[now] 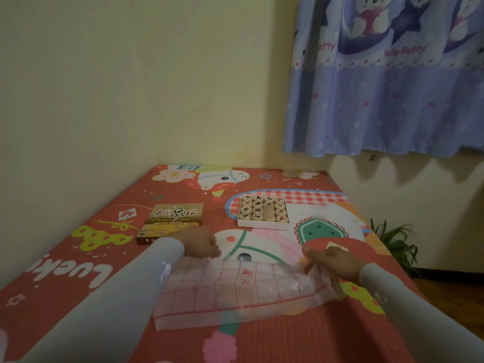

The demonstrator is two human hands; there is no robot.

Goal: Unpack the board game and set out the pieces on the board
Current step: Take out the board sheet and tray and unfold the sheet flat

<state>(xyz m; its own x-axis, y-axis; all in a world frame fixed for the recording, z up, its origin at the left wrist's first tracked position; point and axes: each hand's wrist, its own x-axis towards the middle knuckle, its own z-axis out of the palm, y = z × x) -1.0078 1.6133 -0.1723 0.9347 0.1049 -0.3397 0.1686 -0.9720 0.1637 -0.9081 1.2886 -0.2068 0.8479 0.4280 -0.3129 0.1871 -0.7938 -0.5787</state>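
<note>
Open tray [263, 226] holds round pieces [258, 210]; both hands [200, 244] [334, 262] pinch translucent board sheet [235, 292].

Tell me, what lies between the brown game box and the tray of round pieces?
Nothing stands there: the head view shows only bare red cartoon-print mat between the box and tray.

One thin board [235, 292] can be seen. One open tray [264, 212] is seen, and about sixteen round pieces [258, 204] can be counted in it, in four rows. One box lid [171, 221] is seen. Two hands are seen, left [200, 244] and right [335, 262]. One curtain [387, 87] and one plant [395, 244] are seen.
</note>
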